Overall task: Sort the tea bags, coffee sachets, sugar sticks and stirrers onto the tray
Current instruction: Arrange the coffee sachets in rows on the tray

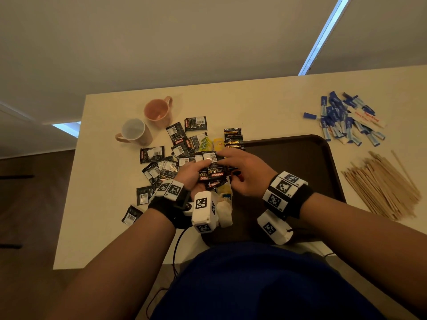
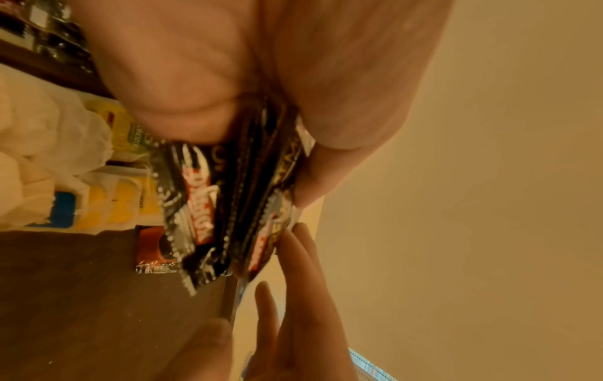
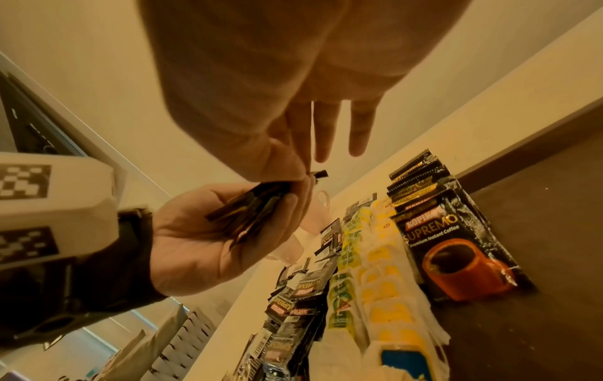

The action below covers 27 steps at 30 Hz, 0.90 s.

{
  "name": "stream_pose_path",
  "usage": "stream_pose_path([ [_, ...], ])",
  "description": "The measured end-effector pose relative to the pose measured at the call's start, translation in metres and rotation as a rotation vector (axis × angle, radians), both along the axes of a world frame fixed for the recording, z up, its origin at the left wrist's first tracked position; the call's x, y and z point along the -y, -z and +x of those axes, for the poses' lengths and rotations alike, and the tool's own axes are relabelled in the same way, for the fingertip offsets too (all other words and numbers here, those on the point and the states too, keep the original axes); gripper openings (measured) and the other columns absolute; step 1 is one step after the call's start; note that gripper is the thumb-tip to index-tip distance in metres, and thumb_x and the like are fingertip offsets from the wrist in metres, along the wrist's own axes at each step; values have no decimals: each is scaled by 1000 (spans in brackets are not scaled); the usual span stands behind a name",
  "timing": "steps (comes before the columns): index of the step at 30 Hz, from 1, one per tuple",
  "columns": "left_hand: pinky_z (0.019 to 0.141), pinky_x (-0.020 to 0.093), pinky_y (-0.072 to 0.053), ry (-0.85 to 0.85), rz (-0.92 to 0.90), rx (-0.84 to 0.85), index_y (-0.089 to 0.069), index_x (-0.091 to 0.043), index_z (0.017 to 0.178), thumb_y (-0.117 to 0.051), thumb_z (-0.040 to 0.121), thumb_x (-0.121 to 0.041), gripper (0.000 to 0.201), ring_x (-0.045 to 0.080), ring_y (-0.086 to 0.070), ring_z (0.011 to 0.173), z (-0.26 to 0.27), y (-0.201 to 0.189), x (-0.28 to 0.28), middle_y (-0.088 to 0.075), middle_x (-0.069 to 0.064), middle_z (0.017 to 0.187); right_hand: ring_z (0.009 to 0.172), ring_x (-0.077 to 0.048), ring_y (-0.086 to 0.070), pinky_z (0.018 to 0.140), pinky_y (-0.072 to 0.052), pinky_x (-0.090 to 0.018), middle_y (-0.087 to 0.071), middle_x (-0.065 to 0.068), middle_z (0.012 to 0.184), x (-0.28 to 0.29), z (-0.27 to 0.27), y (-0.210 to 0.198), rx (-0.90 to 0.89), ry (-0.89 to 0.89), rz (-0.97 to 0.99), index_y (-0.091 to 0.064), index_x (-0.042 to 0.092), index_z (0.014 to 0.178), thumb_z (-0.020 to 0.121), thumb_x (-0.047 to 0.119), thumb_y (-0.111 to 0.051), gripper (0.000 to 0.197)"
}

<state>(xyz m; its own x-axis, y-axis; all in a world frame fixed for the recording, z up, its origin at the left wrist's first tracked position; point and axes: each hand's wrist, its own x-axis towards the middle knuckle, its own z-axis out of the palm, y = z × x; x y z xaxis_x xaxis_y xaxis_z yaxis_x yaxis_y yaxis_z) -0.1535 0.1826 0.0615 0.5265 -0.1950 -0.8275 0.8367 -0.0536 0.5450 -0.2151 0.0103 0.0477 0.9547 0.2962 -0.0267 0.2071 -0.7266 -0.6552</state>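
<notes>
The left hand gripped a fanned stack of glossy black coffee sachets at frame centre, thumb clamped on top. The right hand lay over the stack's right end, fingers nearly straight, thumb and forefinger pinching one crinkled sachet edge. More foil sachets were scattered left of centre on the pale matte surface. The dark rounded tray sat right of centre, mostly bare. Blue paper sugar sticks were heaped upper right; thin wooden stirrers were piled below them.
</notes>
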Motion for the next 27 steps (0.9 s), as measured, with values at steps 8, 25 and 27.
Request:
stream_pose_path([
  [8,48,30,-56,39,-74,37,-51,2,134,-53,101,-20,39,22,-72,60,-1,1,-2,-67,18,91,112,-31,-63,101,-45,-43,-70,-10,116,9,4,4,200,-13,-53,-73,11,111,76,2,-77,37],
  [25,60,34,-60,-59,-195,-99,-47,11,137,-47,102,-12,41,24,-75,77,0,8,-3,-68,21,106,81,-10,-63,78,-53,-26,-70,2,88,54,11,25,-301,550,79,-73,14,97,88,15,-67,10],
  [27,60,34,-61,-55,-199,-99,-48,12,135,-48,102,-12,41,24,-75,78,0,10,-4,-69,21,106,80,-8,-62,80,-54,-28,-68,5,86,60,9,41,-449,539,71,-73,18,97,88,16,-68,10],
])
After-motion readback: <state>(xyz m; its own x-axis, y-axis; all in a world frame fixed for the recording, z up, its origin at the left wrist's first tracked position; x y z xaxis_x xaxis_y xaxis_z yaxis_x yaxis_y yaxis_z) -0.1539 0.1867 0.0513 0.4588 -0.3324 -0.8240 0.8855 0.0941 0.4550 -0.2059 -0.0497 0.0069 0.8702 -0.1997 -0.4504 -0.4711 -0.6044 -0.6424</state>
